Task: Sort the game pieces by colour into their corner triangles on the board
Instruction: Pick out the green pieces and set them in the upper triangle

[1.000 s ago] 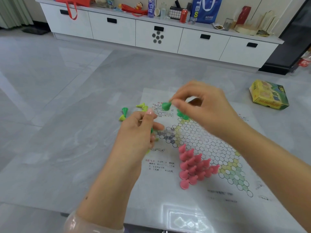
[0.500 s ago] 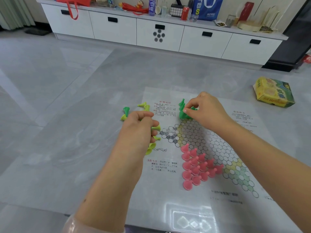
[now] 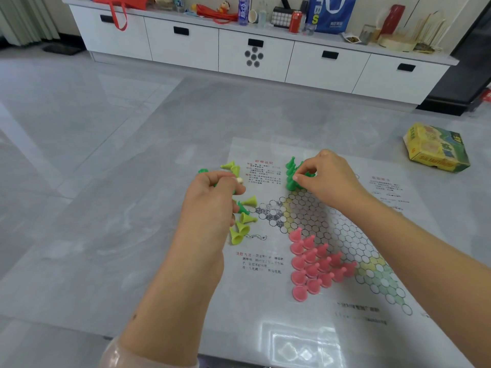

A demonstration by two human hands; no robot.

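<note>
Our right hand (image 3: 328,179) pinches a green piece (image 3: 308,173) at the green cluster (image 3: 291,173); left hand (image 3: 214,197) curled, apparently gripping green pieces (image 3: 242,207).

Home living room: cluttered white sideboard (image 3: 255,53), tiled floor (image 3: 66,107).

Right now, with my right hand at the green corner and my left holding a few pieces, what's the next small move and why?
Probably let go of the green piece your right hand is setting among the green pieces, then take the next green one from your left hand. That corner looks only partly filled, while the pink pieces already fill theirs.
</note>
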